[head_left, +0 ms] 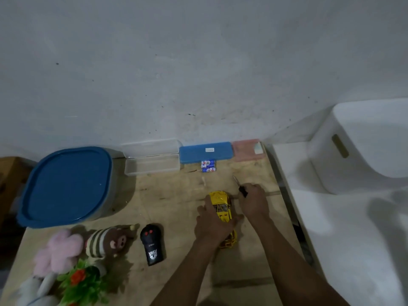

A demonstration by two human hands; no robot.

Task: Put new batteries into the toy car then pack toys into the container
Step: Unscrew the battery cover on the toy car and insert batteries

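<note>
A yellow toy car (220, 205) sits upright on the wooden table, with my left hand (213, 226) wrapped around its middle and rear. To the car's right, my right hand (254, 200) grips a small screwdriver (240, 186) with a black handle, its metal tip pointing up and away. Blue and white batteries (208, 166) lie at the back of the table, beyond the car. A large container with a blue lid (66, 186) stands at the left. A black remote control (152, 245) lies left of my left arm.
A brown striped plush (106, 240), a pink plush (59, 250) and a green plastic plant (84, 281) lie at the front left. An open clear case (152, 160), a blue case (205, 151) and a pink case (247, 150) line the wall. A white bin (357, 146) stands right of the table.
</note>
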